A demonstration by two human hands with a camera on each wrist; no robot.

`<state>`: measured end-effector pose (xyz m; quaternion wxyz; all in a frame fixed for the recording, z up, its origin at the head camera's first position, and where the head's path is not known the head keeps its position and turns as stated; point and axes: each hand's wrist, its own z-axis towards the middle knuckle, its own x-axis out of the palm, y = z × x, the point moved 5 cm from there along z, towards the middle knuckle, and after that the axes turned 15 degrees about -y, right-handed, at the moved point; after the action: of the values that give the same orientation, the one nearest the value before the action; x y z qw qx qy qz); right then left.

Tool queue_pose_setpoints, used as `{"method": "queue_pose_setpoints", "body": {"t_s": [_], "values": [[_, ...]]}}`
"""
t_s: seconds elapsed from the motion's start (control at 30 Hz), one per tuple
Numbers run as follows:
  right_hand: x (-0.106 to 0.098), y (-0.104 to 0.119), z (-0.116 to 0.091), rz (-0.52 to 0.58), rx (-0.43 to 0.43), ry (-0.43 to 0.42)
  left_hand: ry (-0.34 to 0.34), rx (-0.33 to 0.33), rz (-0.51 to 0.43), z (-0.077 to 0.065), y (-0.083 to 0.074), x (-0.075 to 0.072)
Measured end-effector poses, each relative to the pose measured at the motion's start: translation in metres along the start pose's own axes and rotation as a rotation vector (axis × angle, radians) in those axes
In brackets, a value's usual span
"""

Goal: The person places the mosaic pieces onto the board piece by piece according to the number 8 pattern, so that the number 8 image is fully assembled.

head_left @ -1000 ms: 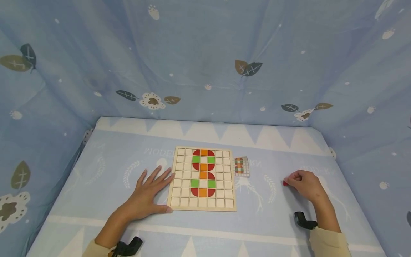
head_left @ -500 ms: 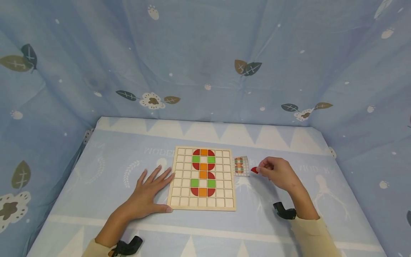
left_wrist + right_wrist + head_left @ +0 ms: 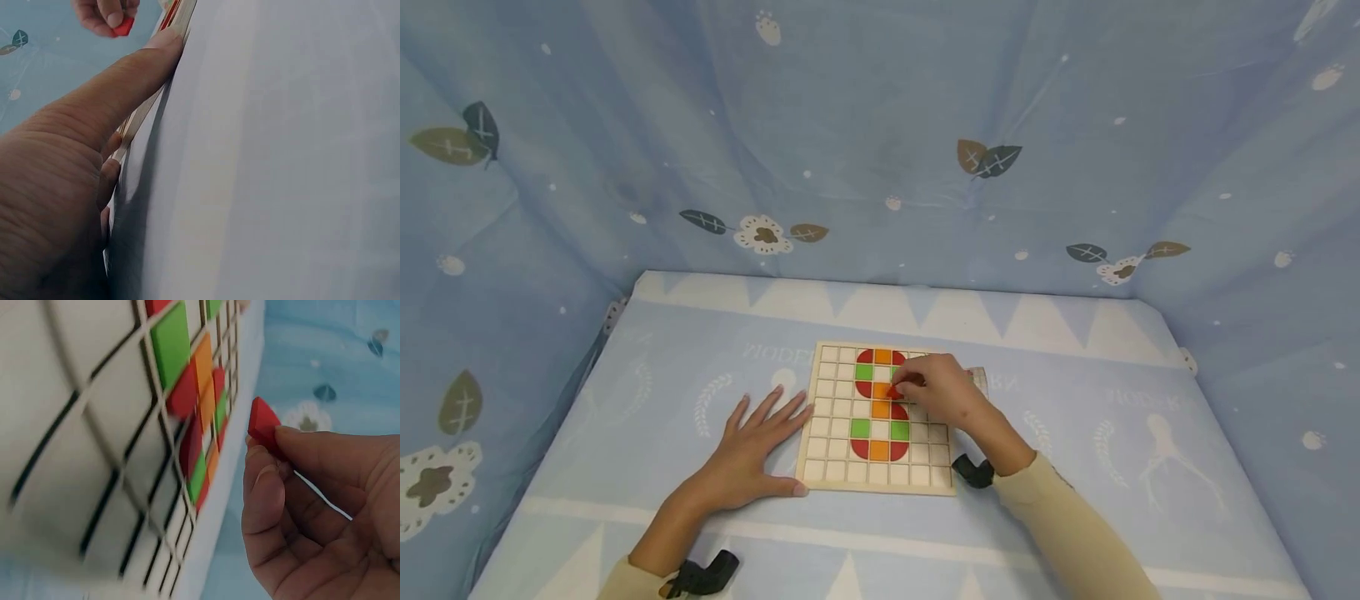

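A wooden grid board (image 3: pixel 837 450) lies on the table, with red quarter-round, green square and orange square pieces set in its middle columns. My right hand (image 3: pixel 943 390) is over the board's upper middle, pinching a red quarter-round piece (image 3: pixel 264 422) between thumb and fingers. In the right wrist view that piece is held above the board, apart from it. My left hand (image 3: pixel 741 458) lies with fingers spread at the board's left edge. Its thumb (image 3: pixel 140 75) touches the board's rim in the left wrist view. Part of the upper right grid is hidden by my right hand.
A small pattern card (image 3: pixel 980 381) lies right of the board, mostly covered by my right hand. Black wrist camera mounts (image 3: pixel 973 472) sit at both wrists. Blue patterned cloth (image 3: pixel 880 167) hangs behind the table and at its sides.
My right hand has carried the red quarter-round piece leftward from the right side of the table, past the card, to above the board. My left hand has stayed in place.
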<state>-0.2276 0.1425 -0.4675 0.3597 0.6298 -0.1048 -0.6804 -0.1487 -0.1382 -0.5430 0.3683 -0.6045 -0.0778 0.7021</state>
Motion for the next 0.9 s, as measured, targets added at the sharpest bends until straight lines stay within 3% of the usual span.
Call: {"method": "queue_pose_setpoints", "body": {"t_s": [0.37, 0.57, 0.9], "values": [[0.043, 0.029, 0.013, 0.02, -0.115, 0.121, -0.013, 0.025, 0.005, -0.003, -0.004, -0.002], [0.049, 0.029, 0.008, -0.037, -0.172, 0.119, 0.026, 0.002, 0.01, -0.004, -0.004, -0.001], [0.055, 0.032, 0.0, -0.124, -0.222, 0.101, 0.03, 0.009, 0.016, -0.004, -0.005, -0.003]]}}
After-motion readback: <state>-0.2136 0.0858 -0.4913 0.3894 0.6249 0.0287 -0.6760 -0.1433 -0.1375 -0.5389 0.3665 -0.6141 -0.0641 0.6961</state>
